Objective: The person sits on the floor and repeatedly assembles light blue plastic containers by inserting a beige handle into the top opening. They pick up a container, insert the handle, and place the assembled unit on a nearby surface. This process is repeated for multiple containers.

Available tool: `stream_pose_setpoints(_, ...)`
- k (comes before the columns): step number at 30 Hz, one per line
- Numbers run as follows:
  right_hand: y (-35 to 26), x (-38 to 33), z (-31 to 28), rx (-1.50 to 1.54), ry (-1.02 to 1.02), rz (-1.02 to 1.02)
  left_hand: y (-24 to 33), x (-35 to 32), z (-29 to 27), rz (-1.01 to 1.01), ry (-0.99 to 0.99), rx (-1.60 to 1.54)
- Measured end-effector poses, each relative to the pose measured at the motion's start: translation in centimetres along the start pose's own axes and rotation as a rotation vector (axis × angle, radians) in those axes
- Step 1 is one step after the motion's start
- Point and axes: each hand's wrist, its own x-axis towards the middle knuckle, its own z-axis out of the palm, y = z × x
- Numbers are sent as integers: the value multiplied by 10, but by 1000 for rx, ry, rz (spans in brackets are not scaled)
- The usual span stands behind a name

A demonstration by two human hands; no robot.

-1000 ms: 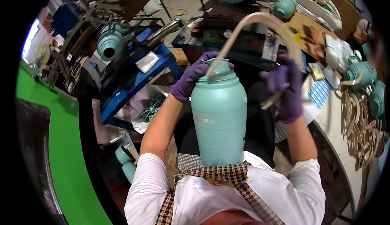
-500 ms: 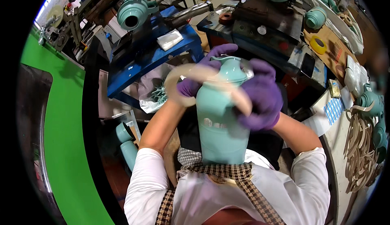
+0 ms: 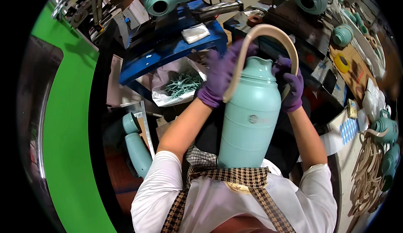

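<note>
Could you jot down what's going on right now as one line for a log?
left hand: grips strap end | right hand: grips other end | beige strap: arched over neck | teal jug: upright against apron

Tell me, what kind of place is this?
Probably a workshop or small factory that makes teal jugs. A person's gloved hands fit a tan curved handle onto one jug; more jugs and spare handles lie around.

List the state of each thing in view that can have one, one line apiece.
Teal jug: upright, propped against the person's body.
Tan handle strip: bent into an arch over the jug's neck.
Left hand: purple-gloved, gripping the strip's left end.
Right hand: purple-gloved, gripping the right end.
White bag of teal parts: open.
</note>
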Motion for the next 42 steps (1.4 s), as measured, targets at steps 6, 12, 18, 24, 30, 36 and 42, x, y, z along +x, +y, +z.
stream_pose_setpoints(6, 8, -4, 10, 498, -171, 193, 7, -6, -7, 23, -86, 379)
stream_pose_setpoints(12, 27, 6, -7, 1001, -359, 344, 12, -11, 24, -108, 121, 579)
stream_pose_setpoints(18, 10, 2, 27, 696, -110, 319, 26, -8, 21, -8, 111, 1133)
stream_pose_setpoints(24, 35, -3, -1, 654, -197, 289, 23, -13, 59, 637, -502, 1703)
stream_pose_setpoints(30, -16, -14, -36, 41, -111, 283, -7, -12, 62, 781, -899, 1533)
stream_pose_setpoints(36, -128, -141, -193, -5, 675, -217, -35, -72, 28, 415, -737, 1538)
stream_pose_setpoints(42, -254, -245, -336, 58, 1273, -452, -2, -112, 4, 266, -145, 1641)
